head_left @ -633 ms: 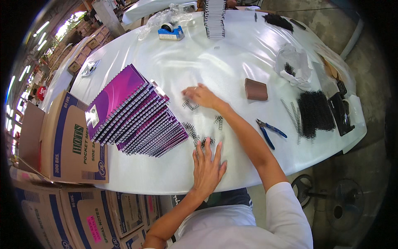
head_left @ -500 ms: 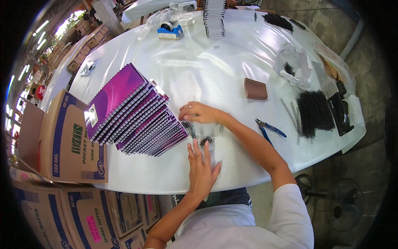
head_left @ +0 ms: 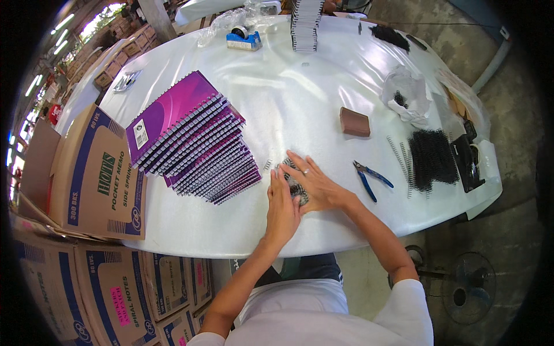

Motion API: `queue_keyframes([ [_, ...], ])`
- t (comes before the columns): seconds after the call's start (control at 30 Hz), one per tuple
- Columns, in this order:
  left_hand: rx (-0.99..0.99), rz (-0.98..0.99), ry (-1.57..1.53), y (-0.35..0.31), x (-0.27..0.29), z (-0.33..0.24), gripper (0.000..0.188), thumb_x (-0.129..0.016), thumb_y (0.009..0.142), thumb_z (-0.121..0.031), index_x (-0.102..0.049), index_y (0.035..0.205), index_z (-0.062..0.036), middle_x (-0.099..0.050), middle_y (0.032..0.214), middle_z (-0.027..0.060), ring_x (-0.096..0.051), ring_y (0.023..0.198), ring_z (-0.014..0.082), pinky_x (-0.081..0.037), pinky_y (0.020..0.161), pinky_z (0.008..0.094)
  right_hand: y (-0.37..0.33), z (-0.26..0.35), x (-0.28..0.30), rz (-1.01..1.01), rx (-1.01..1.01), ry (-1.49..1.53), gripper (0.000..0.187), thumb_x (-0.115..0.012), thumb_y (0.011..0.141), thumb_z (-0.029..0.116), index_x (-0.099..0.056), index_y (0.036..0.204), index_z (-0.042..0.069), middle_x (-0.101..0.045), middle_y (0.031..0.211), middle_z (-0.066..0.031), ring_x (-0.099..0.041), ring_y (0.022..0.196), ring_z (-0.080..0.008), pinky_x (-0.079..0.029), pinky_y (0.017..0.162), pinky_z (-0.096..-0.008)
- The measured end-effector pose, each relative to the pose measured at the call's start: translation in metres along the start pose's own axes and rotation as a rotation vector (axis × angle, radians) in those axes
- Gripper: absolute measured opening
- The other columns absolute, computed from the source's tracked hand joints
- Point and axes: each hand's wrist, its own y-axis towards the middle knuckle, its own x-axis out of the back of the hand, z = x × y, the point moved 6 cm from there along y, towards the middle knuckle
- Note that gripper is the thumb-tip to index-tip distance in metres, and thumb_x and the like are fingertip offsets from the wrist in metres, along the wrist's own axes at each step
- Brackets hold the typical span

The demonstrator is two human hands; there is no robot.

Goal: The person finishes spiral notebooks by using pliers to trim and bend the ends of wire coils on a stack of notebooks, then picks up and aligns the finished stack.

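Neither grip is closed: the left hand (head_left: 282,209) and the right hand (head_left: 314,185) lie flat with fingers spread, side by side just below the middle of the frame, pressing down on a small cluster of loose spiral coils (head_left: 294,183) on the white worktop (head_left: 300,92). The coils show only in part between and under the fingers; a ring sits on one right-hand finger. One short coil (head_left: 268,165) lies apart, just left of the hands.

To the left of the hands, a fanned stack of purple spiral notebooks (head_left: 193,138) spreads toward the upper left, its bindings facing the hands. To the right lie blue-handled pliers (head_left: 370,178), then a heap of black coils (head_left: 431,157) near the right edge. A brown block (head_left: 354,122) sits above the pliers. At the top of the frame are a blue tape dispenser (head_left: 243,40) and a tall stack of notebooks (head_left: 306,23). Cardboard boxes (head_left: 95,173) stand at the lower left, beside the worktop.
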Motion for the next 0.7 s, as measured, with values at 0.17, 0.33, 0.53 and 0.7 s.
queue_keyframes([
  [0.17, 0.171, 0.033, -0.225, 0.004, 0.011, 0.019, 0.072, -0.049, 0.095, -0.007, -0.006, 0.152, -0.0032, -0.015, 0.155, 0.0296, -0.033, 0.139, 0.0385, -0.043, 0.101, 0.0374, 0.047, -0.003, -0.011, -0.035, 0.049, -0.071, 0.098, -0.076, 0.068, 0.033, -0.024, 0.148, 0.01, -0.01, 0.158, -0.0203, -0.008, 0.147, -0.0347, -0.008, 0.119, -0.0532],
  [0.33, 0.081, -0.037, -0.114, -0.026, 0.039, 0.01, 0.074, -0.055, 0.091, -0.005, -0.012, 0.152, -0.0024, -0.016, 0.155, 0.029, -0.023, 0.144, 0.0345, -0.031, 0.111, 0.0374, 0.085, -0.006, -0.014, -0.042, 0.209, 0.01, 0.075, -0.073, 0.072, 0.038, -0.039, 0.131, 0.007, -0.033, 0.147, -0.0188, -0.021, 0.143, -0.0359, -0.012, 0.119, -0.0539],
  [0.53, 0.087, -0.062, -0.063, -0.05, 0.055, 0.028, 0.07, -0.051, 0.089, -0.001, -0.018, 0.15, -0.0011, -0.022, 0.152, 0.0306, -0.023, 0.141, 0.0443, -0.029, 0.112, 0.0423, 0.072, 0.008, -0.026, -0.065, 0.359, -0.015, 0.043, -0.069, 0.079, 0.034, -0.051, 0.105, 0.006, -0.049, 0.122, -0.016, -0.045, 0.118, -0.0337, -0.029, 0.107, -0.0508],
  [0.7, 0.085, 0.088, 0.1, -0.042, 0.036, 0.018, 0.062, -0.051, 0.086, 0.002, -0.031, 0.145, 0.0009, -0.037, 0.146, 0.0251, -0.04, 0.133, 0.0415, -0.037, 0.109, 0.0439, 0.038, 0.026, -0.025, -0.242, 0.221, -0.369, 0.029, -0.067, 0.076, 0.027, -0.057, 0.092, 0.006, -0.055, 0.105, -0.0141, -0.05, 0.104, -0.0292, -0.039, 0.09, -0.0446],
])
